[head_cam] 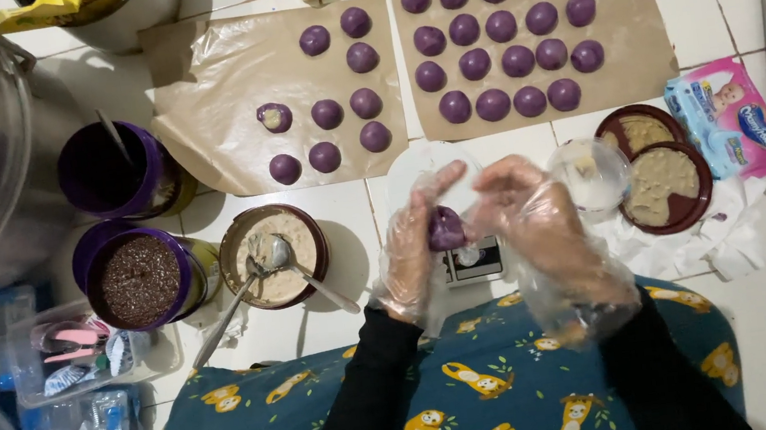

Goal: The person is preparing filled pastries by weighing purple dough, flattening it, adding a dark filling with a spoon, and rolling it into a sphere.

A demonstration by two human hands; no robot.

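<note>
- Tubs, relative to the small scale (pixel 475 262) below the hands: far left of it stand two purple tubs, one with dark sprinkles (pixel 140 279), one nearly empty (pixel 104 172).
- Just left of the scale sits a brown bowl of beige filling (pixel 274 254) with two spoons.
- Beyond the scale lie two brown paper sheets (pixel 196 92) carrying rows of purple balls.
- Above the scale, the gloved left hand (pixel 411 245) curls its fingers (pixel 437 185) around a purple dough ball (pixel 446 229); the gloved right hand (pixel 527 213) presses against it from the other side.
- Right of the scale: a clear cup (pixel 592 172), two brown lids (pixel 666 185), a wipes pack (pixel 728 118).
</note>
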